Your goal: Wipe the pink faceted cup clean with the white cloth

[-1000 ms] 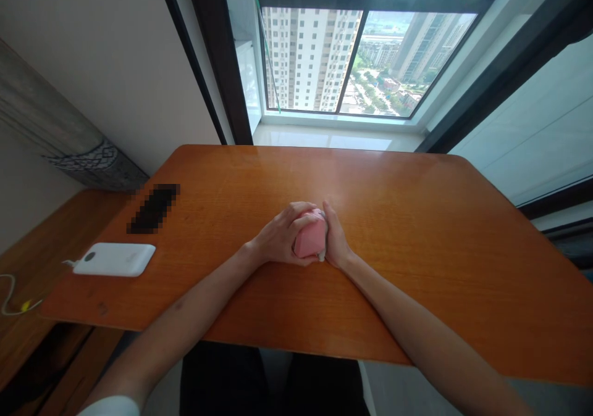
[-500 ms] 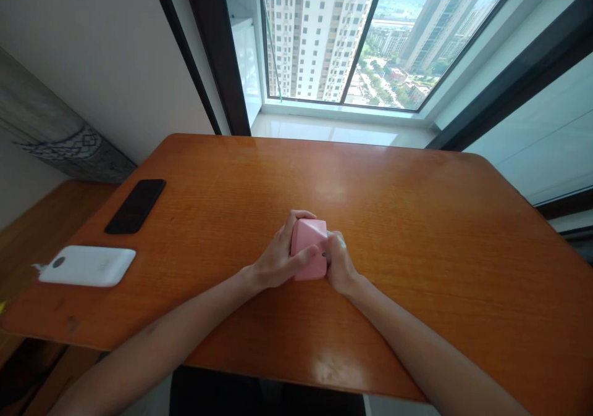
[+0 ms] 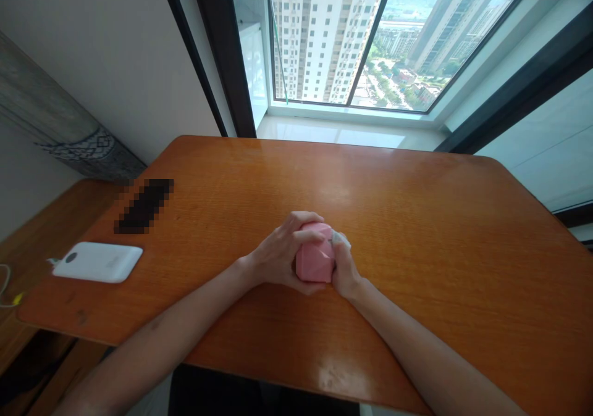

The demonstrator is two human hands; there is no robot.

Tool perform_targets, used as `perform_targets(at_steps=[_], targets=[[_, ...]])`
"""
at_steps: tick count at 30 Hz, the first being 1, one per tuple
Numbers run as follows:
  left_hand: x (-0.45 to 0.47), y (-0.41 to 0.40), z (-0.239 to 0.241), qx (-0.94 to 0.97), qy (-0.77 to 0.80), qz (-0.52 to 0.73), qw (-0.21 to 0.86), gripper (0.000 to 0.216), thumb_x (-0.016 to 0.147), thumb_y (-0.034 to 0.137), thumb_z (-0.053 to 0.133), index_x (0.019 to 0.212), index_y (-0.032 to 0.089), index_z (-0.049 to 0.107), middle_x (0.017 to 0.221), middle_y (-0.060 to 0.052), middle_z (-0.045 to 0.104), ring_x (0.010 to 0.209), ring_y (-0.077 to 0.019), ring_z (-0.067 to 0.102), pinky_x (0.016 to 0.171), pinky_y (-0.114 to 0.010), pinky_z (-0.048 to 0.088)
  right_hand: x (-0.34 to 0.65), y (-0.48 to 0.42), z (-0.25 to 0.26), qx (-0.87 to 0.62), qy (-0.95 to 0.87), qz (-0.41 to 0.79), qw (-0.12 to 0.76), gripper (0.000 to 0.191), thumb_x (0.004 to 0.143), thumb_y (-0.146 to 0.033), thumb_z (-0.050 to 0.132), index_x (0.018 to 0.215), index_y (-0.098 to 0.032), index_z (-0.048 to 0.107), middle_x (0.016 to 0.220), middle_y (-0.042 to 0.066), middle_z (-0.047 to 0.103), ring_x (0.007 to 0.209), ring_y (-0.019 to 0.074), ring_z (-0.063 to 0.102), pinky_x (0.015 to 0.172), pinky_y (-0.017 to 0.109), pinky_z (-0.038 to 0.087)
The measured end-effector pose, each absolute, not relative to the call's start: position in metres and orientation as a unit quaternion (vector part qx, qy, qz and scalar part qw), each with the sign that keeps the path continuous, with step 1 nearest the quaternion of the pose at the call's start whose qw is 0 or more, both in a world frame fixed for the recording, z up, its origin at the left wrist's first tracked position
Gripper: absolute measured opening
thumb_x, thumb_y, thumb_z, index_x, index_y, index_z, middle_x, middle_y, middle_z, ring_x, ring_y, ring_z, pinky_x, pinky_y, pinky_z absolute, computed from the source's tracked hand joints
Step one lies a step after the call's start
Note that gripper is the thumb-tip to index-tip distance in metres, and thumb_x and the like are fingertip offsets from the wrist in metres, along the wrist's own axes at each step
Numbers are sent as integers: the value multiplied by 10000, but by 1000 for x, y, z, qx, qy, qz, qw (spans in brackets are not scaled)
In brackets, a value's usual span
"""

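A pink, block-like object (image 3: 315, 262) with angled facets is held above the near middle of the table. My left hand (image 3: 278, 252) is closed round it from the left, fingers over its top and face and thumb along the lower edge. On its right side, my right hand (image 3: 345, 271) is closed with the thumb up, pressing a small, crumpled white piece (image 3: 341, 238) like a tissue against it. The right fingers are mostly hidden behind the pink object.
The brown wooden table (image 3: 440, 249) spans the view. At its left are a white device (image 3: 98, 262) with a cable and a dark, pixelated rectangular thing (image 3: 144, 206). A grey curtain (image 3: 69, 120) hangs at left; a window (image 3: 333, 45) stands beyond the far edge.
The pink object has turned in my hands and shows other facets. My left fingers have shifted over its face, the thumb now lower. More of the white piece shows. The view has shifted slightly.
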State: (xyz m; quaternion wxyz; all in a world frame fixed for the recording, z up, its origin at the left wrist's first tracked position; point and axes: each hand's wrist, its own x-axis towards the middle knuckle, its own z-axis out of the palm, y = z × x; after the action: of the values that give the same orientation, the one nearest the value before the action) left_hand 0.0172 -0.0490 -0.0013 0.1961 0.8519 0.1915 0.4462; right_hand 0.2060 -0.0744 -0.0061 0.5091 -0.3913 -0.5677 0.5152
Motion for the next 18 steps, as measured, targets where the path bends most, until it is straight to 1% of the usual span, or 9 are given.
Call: perform_targets(at_steps=[2, 5, 7, 8, 10, 13, 16, 18], targets=[[20, -54, 0, 812, 208, 465, 286, 888, 788, 578, 932, 1494, 352, 442, 1467, -149, 558, 1350, -385, 620, 1117, -574, 592, 208, -76, -1, -368, -622, 476, 501, 714, 937, -910, 501, 779, -233, 667, 689, 32, 585, 621, 186, 484, 558, 345, 435], [21, -57, 1, 753, 225, 451, 423, 768, 865, 600, 863, 1450, 294, 469, 1367, -142, 619, 1283, -359, 664, 1096, -547, 589, 206, -75, 6, -306, -689, 446, 482, 712, 954, -887, 477, 640, -247, 486, 564, -9, 416, 536, 148, 366, 491, 333, 323], [20, -57, 0, 734, 232, 433, 469, 753, 893, 614, 835, 1455, 271, 470, 1340, -139, 634, 1253, -346, 678, 1071, -520, 595, 205, -74, 8, -277, -707, 439, 481, 705, 974, -860, 454, 616, -256, 400, 540, -28, 352, 502, 127, 316, 476, 325, 275], [20, -56, 0, 735, 231, 432, 469, 765, 894, 620, 833, 1466, 267, 468, 1348, -140, 630, 1259, -345, 674, 1075, -517, 593, 204, -74, 8, -273, -706, 439, 484, 703, 988, -844, 444, 610, -255, 383, 538, -33, 339, 494, 118, 301, 473, 320, 260], [19, -54, -2, 752, 220, 455, 423, 819, 879, 650, 842, 1500, 268, 467, 1408, -157, 605, 1336, -368, 632, 1129, -552, 565, 204, -73, 6, -289, -689, 451, 489, 714, 1009, -827, 426, 593, -249, 375, 535, -35, 336, 491, 111, 291, 472, 311, 248], [15, -48, -3, 800, 171, 486, 308, 976, 832, 708, 866, 1594, 293, 419, 1559, -196, 523, 1486, -427, 528, 1179, -619, 538, 205, -73, -3, -334, -638, 493, 488, 772, 982, -895, 391, 575, -239, 412, 528, -28, 366, 498, 111, 300, 467, 300, 257], [9, -40, 0, 867, 121, 446, 185, 1153, 738, 728, 937, 1653, 333, 357, 1641, -210, 470, 1541, -465, 483, 1212, -680, 512, 206, -73, -13, -376, -579, 526, 497, 821, 935, -970, 358, 603, -230, 487, 552, -16, 416, 525, 124, 343, 477, 297, 313], [6, -36, 2, 892, 115, 419, 124, 1197, 711, 696, 973, 1661, 343, 336, 1643, -206, 475, 1543, -467, 485, 1243, -701, 482, 206, -72, -17, -392, -555, 533, 505, 828, 928, -980, 359, 617, -228, 511, 562, -12, 424, 538, 132, 362, 485, 301, 346]])
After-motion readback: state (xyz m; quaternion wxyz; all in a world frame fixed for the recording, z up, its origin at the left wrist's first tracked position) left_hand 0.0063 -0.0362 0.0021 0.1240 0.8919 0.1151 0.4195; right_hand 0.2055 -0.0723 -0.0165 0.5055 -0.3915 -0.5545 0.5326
